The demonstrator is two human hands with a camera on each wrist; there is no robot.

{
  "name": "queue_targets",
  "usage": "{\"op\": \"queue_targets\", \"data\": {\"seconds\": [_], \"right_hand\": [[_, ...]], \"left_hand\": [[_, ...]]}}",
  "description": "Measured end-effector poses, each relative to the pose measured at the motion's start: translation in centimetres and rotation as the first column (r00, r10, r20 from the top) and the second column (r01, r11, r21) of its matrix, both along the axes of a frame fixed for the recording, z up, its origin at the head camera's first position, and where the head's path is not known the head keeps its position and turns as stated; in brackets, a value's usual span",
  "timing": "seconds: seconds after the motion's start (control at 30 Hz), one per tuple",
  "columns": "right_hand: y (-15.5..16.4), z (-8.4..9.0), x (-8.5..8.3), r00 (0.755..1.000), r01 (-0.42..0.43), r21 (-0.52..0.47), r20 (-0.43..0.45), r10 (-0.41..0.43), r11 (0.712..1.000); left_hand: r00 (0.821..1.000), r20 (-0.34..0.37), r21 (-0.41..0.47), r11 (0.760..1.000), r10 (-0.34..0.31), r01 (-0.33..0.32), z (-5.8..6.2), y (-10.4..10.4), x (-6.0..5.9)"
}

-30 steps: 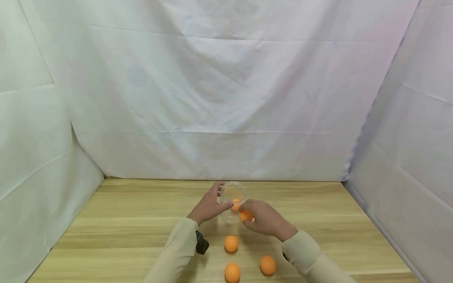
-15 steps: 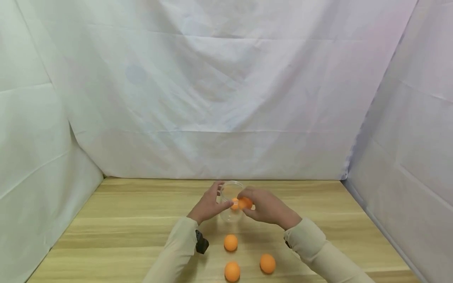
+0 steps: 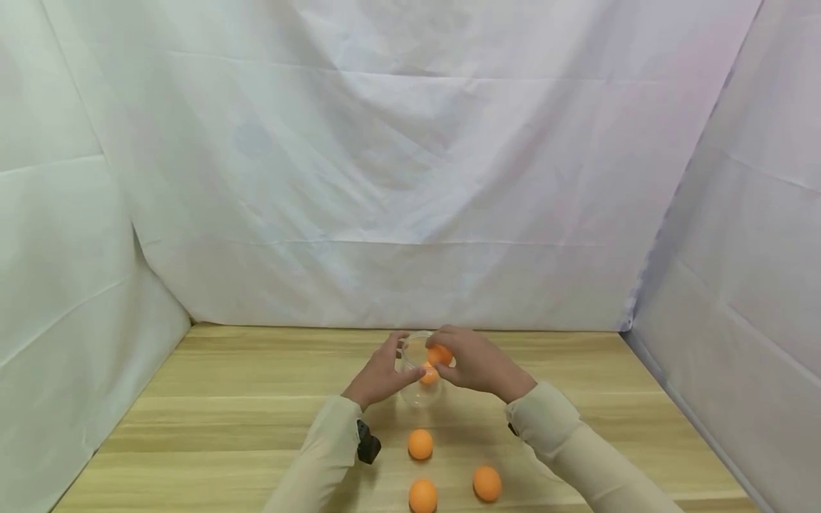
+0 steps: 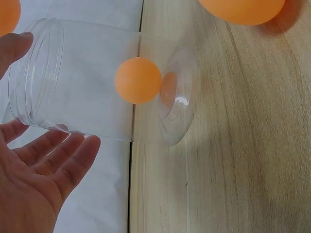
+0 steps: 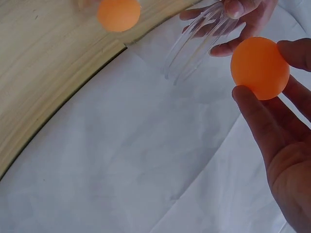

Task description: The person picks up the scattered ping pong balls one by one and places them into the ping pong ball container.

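Note:
A clear plastic jar [image 3: 417, 393] stands upright on the wooden table, its mouth facing up. My left hand [image 3: 378, 374] holds it near the rim, thumb on the near side and fingers around the left side. Inside the jar, an orange ball [image 4: 138, 80] shows low down in the left wrist view. Between thumb and fingertips, my right hand [image 3: 477, 362] pinches another orange ball [image 5: 260, 68] at the right edge of the jar's mouth. From the head view I cannot tell whether this held ball is over the opening or just beside it.
Three loose orange balls lie on the table nearer the body: one ball [image 3: 420, 444] below the jar, another ball [image 3: 422, 496] at the front, and a third ball [image 3: 487, 484] to the right. A white cloth [image 3: 385, 178] hangs behind the wooden table [image 3: 256, 399] and along both sides.
My right hand has lifted its ball from beside the jar wall up to the rim and slightly left. The left hand and the jar have stayed in place.

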State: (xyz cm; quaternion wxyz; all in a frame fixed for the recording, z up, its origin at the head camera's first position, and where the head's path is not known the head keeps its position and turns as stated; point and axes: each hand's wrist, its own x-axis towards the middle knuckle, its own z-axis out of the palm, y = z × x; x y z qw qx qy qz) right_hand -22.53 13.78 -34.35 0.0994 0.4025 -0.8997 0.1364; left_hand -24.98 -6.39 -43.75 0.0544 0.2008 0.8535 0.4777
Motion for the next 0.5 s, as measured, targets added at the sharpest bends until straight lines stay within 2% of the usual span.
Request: {"op": "queue_targets", "data": {"seconds": [0.2, 0.5], "right_hand": [[-0.5, -1.0, -0.6, 0.999, 0.016, 0.008, 0.051, -0.016, 1.0], [-0.7, -1.7, -1.5, 0.998, 0.049, -0.006, 0.036, -0.049, 0.999]], "left_hand": [[1.0, 0.003, -0.009, 1.0, -0.005, 0.005, -0.3, 0.0, 0.2], [1.0, -0.013, -0.024, 1.0, -0.006, 0.005, -0.1, 0.2, 0.1]]}}
